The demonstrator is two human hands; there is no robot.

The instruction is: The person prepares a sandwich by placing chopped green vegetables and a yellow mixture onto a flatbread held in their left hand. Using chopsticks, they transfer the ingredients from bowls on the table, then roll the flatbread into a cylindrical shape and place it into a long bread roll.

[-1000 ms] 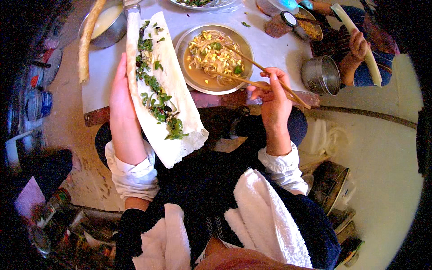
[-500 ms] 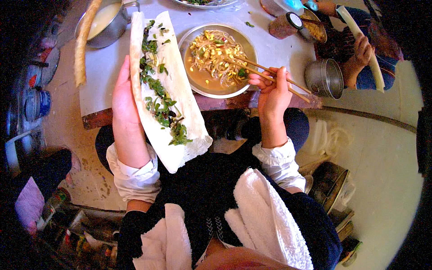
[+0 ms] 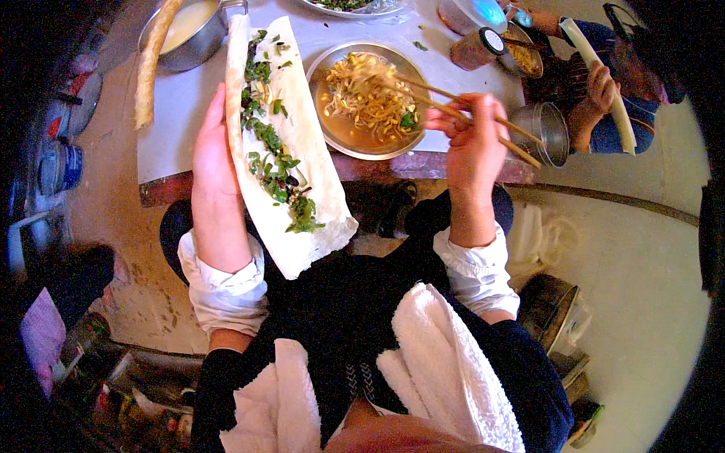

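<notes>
Across the lower centre of the frame, a white towel [image 3: 453, 370] drapes the dark-clad front of a person seated at a table [image 3: 170, 121]. At centre left, the left hand [image 3: 214, 162] holds a long flatbread [image 3: 321, 196], its palm against the left edge and its fingers stretched along it; any grip underneath is hidden. A line of chopped greens [image 3: 266, 136] runs down the bread. Right of centre, the right hand [image 3: 476, 143], slightly blurred, is closed around 2 chopsticks [image 3: 521, 132]. Their tips reach into sprouts [image 3: 370, 98] in brown liquid, inside a round metal dish [image 3: 370, 156] at upper centre. Farther off, at upper left, a browned roll [image 3: 145, 90] slants across a pot of pale liquid [image 3: 204, 51]. At upper right stand a metal container [image 3: 551, 136] and a lidded jar [image 3: 470, 53], while a co-worker's hand [image 3: 602, 88] grips a pale roll [image 3: 623, 124].
</notes>
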